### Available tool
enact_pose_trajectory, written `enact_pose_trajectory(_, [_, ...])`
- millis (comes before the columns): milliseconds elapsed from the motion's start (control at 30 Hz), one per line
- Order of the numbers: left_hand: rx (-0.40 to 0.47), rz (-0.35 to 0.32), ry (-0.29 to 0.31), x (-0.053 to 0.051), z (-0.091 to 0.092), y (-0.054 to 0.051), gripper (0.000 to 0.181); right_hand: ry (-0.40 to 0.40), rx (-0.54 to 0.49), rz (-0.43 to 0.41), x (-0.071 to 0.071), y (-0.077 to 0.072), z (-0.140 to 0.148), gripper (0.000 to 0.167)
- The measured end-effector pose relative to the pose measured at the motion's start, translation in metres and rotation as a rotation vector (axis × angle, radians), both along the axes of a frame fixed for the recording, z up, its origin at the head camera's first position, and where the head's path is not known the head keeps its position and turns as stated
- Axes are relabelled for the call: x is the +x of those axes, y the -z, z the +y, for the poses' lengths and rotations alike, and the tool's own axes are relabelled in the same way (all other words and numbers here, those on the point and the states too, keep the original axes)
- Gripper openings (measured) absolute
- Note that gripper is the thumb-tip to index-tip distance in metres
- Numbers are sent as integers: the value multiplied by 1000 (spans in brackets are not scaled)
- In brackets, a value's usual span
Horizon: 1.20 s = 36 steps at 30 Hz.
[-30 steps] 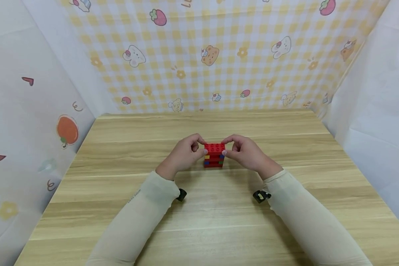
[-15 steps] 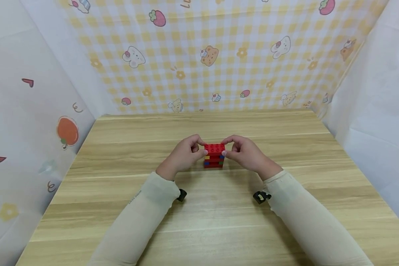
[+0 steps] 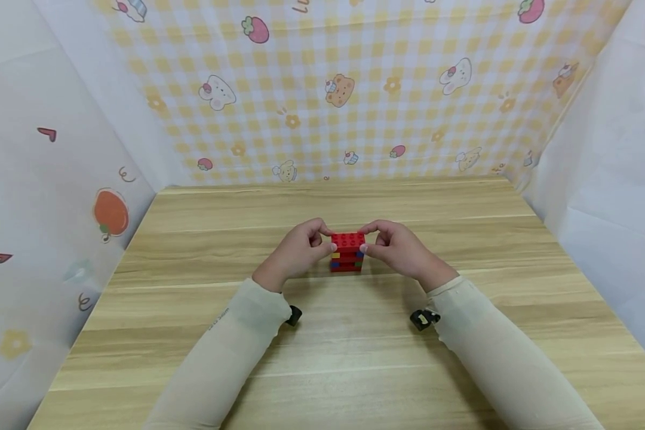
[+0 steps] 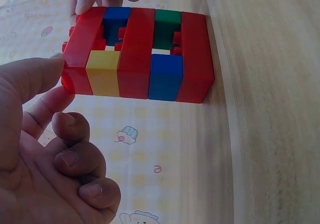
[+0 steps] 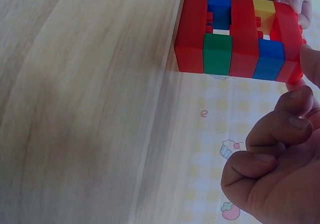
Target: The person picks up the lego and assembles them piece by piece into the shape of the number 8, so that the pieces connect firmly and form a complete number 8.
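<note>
A small tower of toy building bricks stands upright on the table, its layers of red bricks parted by small bricks at the two ends. The top red brick (image 3: 348, 240) shows its studs. Between the layers sit a yellow brick (image 4: 103, 73), a blue brick (image 4: 166, 77), a green brick (image 5: 217, 54) and another blue brick (image 5: 269, 59). My left hand (image 3: 299, 246) pinches the left end of the top red brick between thumb and index finger. At its right end my right hand (image 3: 399, 248) pinches the same brick. The other fingers of both hands are curled.
The wooden table (image 3: 344, 364) runs out on all sides of the tower. Behind it hangs a yellow checked cloth (image 3: 312, 71), with white sheets (image 3: 613, 179) at the sides. A black wrist camera (image 3: 424, 319) sits under the right sleeve.
</note>
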State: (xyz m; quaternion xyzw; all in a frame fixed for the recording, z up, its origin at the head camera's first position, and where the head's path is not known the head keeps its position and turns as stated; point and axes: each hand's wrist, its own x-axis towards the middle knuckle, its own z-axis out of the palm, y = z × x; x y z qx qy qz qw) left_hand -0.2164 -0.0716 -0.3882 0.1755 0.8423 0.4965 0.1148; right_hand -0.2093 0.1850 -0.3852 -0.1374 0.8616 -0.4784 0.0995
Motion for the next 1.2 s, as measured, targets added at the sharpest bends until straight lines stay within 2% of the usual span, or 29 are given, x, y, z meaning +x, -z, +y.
enact_pose_trajectory(567, [-12,10,4,0,0,3,16,4,16,25,1,4,2,32])
enact_pose_trajectory(1200, [-69,27,3,-1,-2,-1,15,12,59,52,0,2,1,31])
